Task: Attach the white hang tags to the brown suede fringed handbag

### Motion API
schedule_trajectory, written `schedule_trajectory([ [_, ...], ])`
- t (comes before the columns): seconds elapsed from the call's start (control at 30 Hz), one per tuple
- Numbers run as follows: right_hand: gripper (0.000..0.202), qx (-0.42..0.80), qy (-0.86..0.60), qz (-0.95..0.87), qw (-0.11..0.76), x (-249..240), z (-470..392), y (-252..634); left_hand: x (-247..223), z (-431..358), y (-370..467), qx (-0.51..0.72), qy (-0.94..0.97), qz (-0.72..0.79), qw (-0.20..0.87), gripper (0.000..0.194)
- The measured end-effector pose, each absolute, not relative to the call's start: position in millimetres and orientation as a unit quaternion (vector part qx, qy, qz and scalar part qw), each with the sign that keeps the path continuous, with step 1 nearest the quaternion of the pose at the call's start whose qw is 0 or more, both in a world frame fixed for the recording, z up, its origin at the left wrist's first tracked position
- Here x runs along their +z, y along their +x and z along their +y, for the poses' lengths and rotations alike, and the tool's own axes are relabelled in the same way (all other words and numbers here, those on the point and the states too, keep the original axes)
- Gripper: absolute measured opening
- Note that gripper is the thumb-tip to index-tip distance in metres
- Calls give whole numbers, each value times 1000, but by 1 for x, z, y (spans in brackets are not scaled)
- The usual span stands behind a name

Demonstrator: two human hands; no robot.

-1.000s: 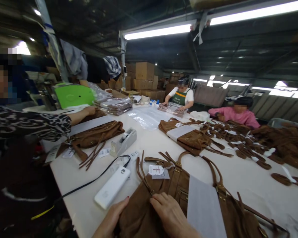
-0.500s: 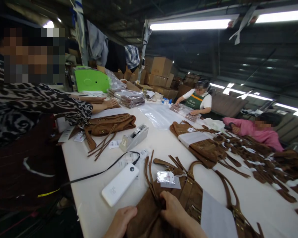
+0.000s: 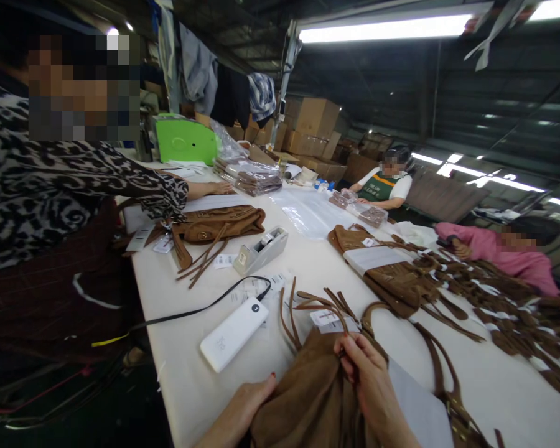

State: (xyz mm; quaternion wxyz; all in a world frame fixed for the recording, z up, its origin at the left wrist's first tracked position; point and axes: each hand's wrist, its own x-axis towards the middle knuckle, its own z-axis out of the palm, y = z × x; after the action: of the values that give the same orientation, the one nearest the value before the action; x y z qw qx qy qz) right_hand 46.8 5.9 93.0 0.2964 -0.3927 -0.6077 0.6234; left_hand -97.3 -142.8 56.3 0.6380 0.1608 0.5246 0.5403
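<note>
Your right hand pinches the brown suede bag at its top edge, your left hand presses flat at nine o'clock; you're bunching it – next, free the straps at twelve

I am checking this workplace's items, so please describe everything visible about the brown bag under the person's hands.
The brown bag looks like soft suede. It lies bunched on the white table, at the near edge. Thin fringe strips fan out from its top, and long straps with brass-coloured hardware curve away to the right. A white hang tag lies by its top. White paper lies over its right part. The left hand presses its left side; the right hand pinches the fabric near the top.
</note>
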Motion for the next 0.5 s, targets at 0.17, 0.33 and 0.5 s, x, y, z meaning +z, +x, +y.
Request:
schedule_trajectory([
  [0.17,26,640,-396,-568,333,114,10,61,72,-131,-101,372,410,588,590,40],
  [0.33,27,632,-387,-598,305,109,6,72,80,-122,-114,271,582,563,520,28],
  [0.5,26,638,-379,-596,306,111,4,71,77,-93,-108,438,552,593,389,34],
])
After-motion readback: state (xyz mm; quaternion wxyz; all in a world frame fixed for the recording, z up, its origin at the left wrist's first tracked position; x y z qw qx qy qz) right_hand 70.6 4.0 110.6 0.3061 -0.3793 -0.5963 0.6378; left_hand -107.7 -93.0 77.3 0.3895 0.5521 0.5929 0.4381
